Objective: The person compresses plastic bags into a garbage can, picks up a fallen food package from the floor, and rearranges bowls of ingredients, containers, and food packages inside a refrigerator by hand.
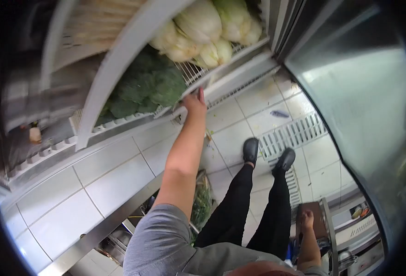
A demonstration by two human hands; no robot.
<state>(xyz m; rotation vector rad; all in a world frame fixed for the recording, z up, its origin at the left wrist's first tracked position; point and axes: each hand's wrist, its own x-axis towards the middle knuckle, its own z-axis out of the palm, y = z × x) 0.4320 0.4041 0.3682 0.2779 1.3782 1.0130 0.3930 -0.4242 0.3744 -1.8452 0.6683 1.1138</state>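
My left hand is at the front edge of a white wire shelf inside an upright cooler, with my arm stretched out to it. One finger sticks out straight, apart from the others, which are partly hidden. I see nothing held in this hand. Dark green leafy vegetables lie on the shelf just left of the hand. Beyond it are several pale, whitish-green cabbage-like heads. Down at my side, my right hand hangs loosely open, with nothing visible in it.
A large glass door stands open on the right. My dark clogs are on white floor tiles beside a slotted drain grate. Leafy greens sit low beside my leg. A steel counter edge runs at lower left.
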